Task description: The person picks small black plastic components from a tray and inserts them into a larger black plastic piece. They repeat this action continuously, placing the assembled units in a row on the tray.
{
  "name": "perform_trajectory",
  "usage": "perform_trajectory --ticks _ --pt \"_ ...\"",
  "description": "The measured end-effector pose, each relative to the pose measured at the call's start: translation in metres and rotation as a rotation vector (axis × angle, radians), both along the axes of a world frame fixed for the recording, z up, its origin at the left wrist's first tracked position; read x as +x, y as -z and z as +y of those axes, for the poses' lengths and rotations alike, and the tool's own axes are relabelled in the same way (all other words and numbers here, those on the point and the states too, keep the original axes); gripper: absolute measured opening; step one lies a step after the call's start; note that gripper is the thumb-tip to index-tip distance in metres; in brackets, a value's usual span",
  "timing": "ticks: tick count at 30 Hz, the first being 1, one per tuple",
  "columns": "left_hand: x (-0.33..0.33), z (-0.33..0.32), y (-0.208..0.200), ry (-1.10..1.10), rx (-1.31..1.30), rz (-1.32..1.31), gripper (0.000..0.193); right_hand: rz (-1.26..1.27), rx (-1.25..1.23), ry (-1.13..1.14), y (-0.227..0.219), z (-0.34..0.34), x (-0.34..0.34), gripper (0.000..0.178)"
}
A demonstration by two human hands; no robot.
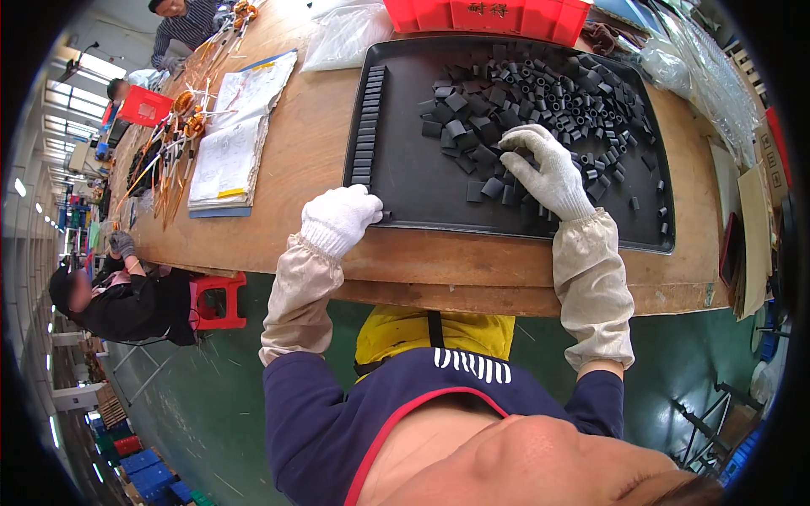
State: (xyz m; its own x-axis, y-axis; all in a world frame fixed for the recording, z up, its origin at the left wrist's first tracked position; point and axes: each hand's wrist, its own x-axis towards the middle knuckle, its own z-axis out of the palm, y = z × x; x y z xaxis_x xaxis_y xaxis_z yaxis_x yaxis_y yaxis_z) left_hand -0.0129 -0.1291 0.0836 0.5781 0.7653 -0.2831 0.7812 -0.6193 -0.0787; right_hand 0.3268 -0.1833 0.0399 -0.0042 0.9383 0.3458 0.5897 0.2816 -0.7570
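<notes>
A black tray (456,215) lies on the wooden table, with a loose heap of short black tubes (591,105) and flat black pieces (456,101) in its middle and right part. Along the tray's left side, several black pieces stand in a straight row (368,126). My left hand (340,218), in a white knit glove, is closed at the near left corner, below that row. A short black tube (386,216) shows at its fingertips. Over the near side of the heap, my gloved right hand (544,169) has thumb and fingers apart, curved downward, with nothing visible between them.
Behind the tray stands a red plastic bin (489,18); a clear plastic bag (348,38) lies beside it. Papers on a clipboard (232,139) and wired copper coils (190,114) are on the left. Cardboard (753,240) leans at the right edge. Co-workers sit at the left.
</notes>
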Motion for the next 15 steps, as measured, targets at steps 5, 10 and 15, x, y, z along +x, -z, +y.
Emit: perform_trajectory --ticks 5,10,15 --pt "0.003 0.004 -0.001 0.057 -0.176 -0.595 0.034 0.011 0.021 0.014 0.001 0.0 0.001 0.02" --pt "0.062 -0.001 0.001 -0.075 -0.96 -1.262 0.079 0.063 0.112 0.0 0.0 0.0 -0.002 0.021" --pt "0.129 0.014 0.028 -0.428 -1.275 -1.518 0.099 0.062 0.322 0.068 0.001 0.003 -0.001 0.024"
